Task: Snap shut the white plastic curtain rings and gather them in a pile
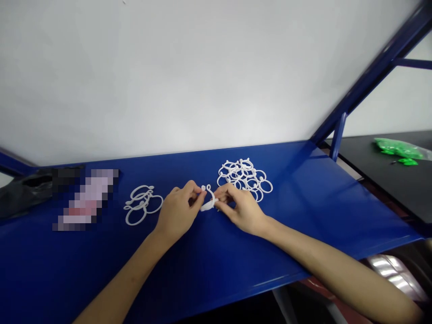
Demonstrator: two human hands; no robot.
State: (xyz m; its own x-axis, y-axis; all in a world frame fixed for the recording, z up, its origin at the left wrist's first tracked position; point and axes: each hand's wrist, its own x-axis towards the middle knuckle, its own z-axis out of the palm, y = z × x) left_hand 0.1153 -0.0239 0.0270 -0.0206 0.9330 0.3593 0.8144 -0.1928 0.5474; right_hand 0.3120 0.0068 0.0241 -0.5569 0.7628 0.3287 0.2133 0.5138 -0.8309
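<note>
workpiece: one white ring [213, 196], located between the two hands, just above or on the blue tabletop [195, 270]; the exact contact with the surface cannot be determined. a small loop projects at the far end of the ring.

left hand [179, 204]: thumb and index finger are brought together at the tips, pinching the ring at its left side. right hand [243, 208]: thumb and fingers are closed on the ring's right side. the two hands are near each other but apart, with the curved body of the ring visible in the gap.

adjacent parts: a small group of white rings [144, 203] lies flat to the left of the left hand, the rings overlapping. a larger cluster of white rings [243, 174] lies beyond the right hand, stacked loosely and partly covered by that hand's fingers.

surroundings: a pixelated item [88, 195] lies at the left, beside a black bag [23, 195]. a white wall [168, 81] stands behind the tabletop. at the right, beyond a blue frame [367, 74], green objects [400, 148] in clear plastic rest on a black surface [374, 180].
</note>
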